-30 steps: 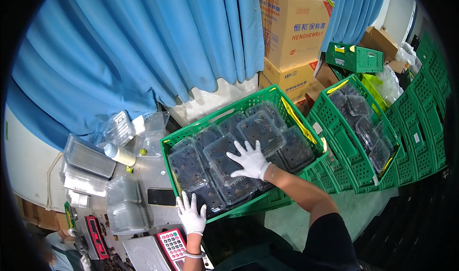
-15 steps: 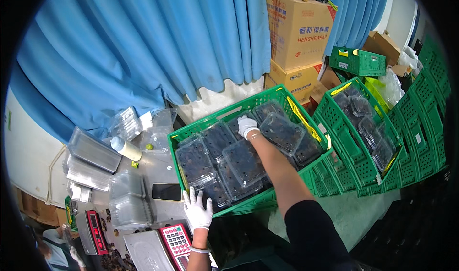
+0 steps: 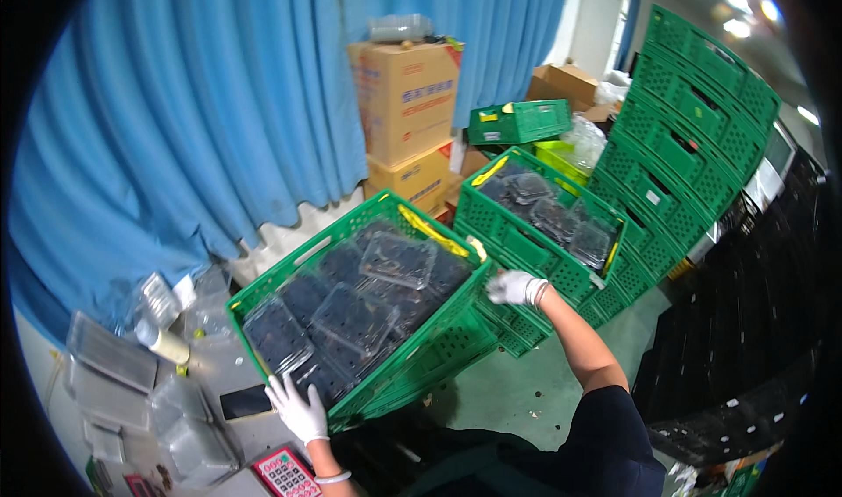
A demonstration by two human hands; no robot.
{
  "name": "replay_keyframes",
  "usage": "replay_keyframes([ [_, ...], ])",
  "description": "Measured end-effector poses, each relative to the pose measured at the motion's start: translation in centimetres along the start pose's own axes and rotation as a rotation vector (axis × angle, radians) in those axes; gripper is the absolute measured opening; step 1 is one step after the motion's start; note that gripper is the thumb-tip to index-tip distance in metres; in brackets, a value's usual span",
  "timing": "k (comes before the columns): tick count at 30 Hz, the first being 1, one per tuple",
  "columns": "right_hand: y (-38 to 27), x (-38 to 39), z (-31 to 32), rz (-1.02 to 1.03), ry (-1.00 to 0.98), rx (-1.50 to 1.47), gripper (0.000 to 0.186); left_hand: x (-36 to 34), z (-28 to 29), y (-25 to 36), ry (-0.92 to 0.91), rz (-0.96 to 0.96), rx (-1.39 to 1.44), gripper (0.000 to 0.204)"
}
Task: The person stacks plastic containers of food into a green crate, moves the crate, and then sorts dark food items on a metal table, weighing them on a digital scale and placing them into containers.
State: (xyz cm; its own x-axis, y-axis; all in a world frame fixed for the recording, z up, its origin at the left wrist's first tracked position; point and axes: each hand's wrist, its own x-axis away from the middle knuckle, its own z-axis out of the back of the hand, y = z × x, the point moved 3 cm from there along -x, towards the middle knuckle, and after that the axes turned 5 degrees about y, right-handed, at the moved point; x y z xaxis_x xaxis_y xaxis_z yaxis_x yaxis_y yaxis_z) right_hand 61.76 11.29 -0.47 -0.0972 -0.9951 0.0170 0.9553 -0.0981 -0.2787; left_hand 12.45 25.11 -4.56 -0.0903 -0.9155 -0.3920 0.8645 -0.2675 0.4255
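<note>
Flanking a perforated plastic crate [image 3: 412, 353] are gloved hands [image 3: 300, 414] [image 3: 519, 288].

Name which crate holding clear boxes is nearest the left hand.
The front-left green crate, whose near-left corner is at the left hand; the other filled crate sits farther right and back.

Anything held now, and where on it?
Left hand at near-left corner of green crate; grip unclear. Right hand: nothing visibly held.

Table [image 3: 224, 367]: L of L hand [image 3: 298, 412]. Directly on it: phone [image 3: 246, 402], adj. to hand; scale [image 3: 288, 475], rear-L, nr. hand; clear boxes [image 3: 191, 446], farther L; bottle [image 3: 165, 343], fwd.-L.
</note>
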Motion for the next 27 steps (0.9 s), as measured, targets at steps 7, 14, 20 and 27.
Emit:
replay_keyframes([
  [7, 0.0, -0.6, 1.7, -0.233, 0.176, -0.172, 0.063, -5.5, -4.7, -8.7, -0.002, 0.435, 0.911, 0.057],
  [14, 2.5, -17.3, -4.7, -0.303, 0.206, -0.187, 0.074, -9.0, -4.3, -3.6, -0.100, 0.625, 0.935, 0.054],
  [20, 8.1, -22.4, -9.7, -0.290, 0.070, -0.980, 0.019, -11.7, -4.9, 1.7, -0.178, 0.589, 0.864, 0.053],
  [27, 6.8, -18.6, -8.9, -0.249, 0.178, -1.036, 0.014, -15.8, -7.0, 8.4, -0.301, 0.427, 0.898, 0.053],
])
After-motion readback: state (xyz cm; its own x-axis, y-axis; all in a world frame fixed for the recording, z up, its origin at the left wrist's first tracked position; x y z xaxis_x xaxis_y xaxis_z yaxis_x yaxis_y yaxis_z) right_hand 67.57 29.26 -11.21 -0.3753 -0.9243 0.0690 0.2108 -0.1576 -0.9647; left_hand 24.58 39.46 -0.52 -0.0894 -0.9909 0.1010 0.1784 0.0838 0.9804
